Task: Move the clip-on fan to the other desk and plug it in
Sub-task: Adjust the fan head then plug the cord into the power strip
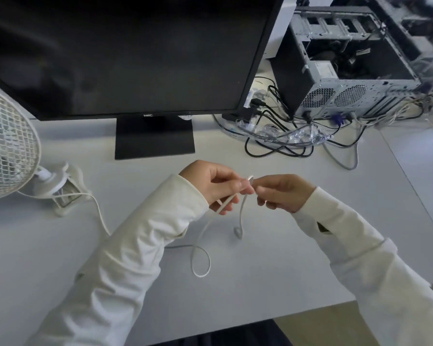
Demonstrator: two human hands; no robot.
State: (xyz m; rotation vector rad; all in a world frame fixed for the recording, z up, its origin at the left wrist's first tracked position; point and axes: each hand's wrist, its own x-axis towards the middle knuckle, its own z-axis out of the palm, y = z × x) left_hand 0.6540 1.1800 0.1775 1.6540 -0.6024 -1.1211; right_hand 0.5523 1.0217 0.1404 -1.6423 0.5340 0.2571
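Observation:
The white clip-on fan (pixel 8 143) lies at the left edge of the grey desk (pixel 298 221), its mesh cage facing me and its clamp (pixel 60 188) resting on the desk. Its white cable (pixel 100 213) runs right under my left sleeve and forms a loop (pixel 200 262) on the desk. My left hand (pixel 213 186) and my right hand (pixel 283 192) meet above the desk's middle, both pinching a folded bend of the cable (pixel 249 182). A short end of the cable hangs down from the hands to a small tip (pixel 238 232).
A black monitor (pixel 125 53) on a square stand (pixel 154 137) fills the back. At the back right stands an open computer case (pixel 345 66) with tangled black and grey cables (pixel 285 138) and clear plastic wrap in front. The desk's front edge runs across below my arms.

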